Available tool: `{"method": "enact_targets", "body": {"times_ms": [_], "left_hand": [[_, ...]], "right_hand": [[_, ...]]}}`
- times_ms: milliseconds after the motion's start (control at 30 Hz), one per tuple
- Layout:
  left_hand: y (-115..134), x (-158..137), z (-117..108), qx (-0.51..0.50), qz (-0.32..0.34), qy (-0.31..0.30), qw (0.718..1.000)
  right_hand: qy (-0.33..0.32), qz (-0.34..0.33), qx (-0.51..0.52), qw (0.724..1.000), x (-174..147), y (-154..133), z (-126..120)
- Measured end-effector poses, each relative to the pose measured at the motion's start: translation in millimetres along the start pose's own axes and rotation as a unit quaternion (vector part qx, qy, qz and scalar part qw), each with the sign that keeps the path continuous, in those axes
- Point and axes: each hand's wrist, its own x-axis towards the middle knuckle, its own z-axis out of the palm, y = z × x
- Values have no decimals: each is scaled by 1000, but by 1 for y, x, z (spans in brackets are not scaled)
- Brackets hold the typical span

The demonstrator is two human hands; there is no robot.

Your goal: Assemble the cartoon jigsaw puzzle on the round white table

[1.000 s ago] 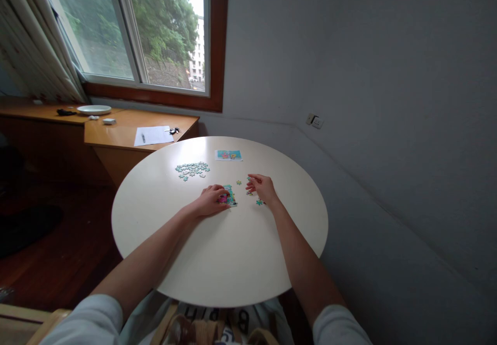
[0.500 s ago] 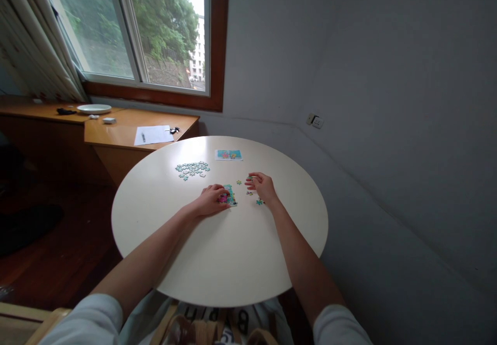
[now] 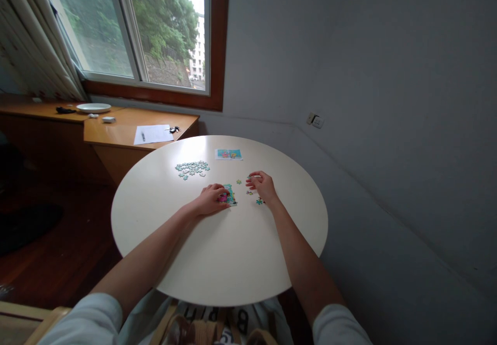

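Note:
My left hand (image 3: 212,200) lies over the left side of a partly joined jigsaw puzzle (image 3: 230,195), fingers curved on top and thumb along its near edge; much of its pink and teal picture is covered. Right of it, my right hand (image 3: 262,184) is raised just above the table, pinching a small puzzle piece (image 3: 249,177) between thumb and fingertips. Between the hands lies a yellow-green puzzle piece (image 3: 238,182). Another loose piece (image 3: 249,192) sits beneath my right fingers, and a teal piece (image 3: 259,201) shows beside the right wrist, which partly hides that group.
A spread of pale star-like puzzle pieces (image 3: 192,169) lies at the far left of the round white table (image 3: 217,262). The blue picture card (image 3: 229,154) rests near the far edge. Beyond stands a wooden desk (image 3: 116,132) with paper (image 3: 154,134), keys (image 3: 175,129) and a white plate (image 3: 93,108).
My right hand has shifted very slightly, its fingers turning a little around the pinched piece. My left hand stays on the puzzle, and the loose pieces lie where they were.

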Motion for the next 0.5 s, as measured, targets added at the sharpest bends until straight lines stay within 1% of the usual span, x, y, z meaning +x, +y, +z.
{"method": "enact_targets", "body": {"times_ms": [100, 200, 300, 367, 500], "left_hand": [[-1, 0, 1, -5, 3, 9, 1000], [-2, 1, 2, -8, 3, 20, 1000], [-3, 2, 3, -9, 2, 25, 1000], [-3, 2, 3, -10, 4, 25, 1000], [-4, 2, 3, -11, 9, 28, 1000]], "right_hand": [[-25, -24, -55, 998, 0, 5, -1], [-48, -50, -124, 990, 0, 11, 0], [-33, -70, -208, 975, 0, 15, 0], [-14, -73, -251, 965, 0, 16, -1], [11, -59, -277, 959, 1, 16, -4]]}}
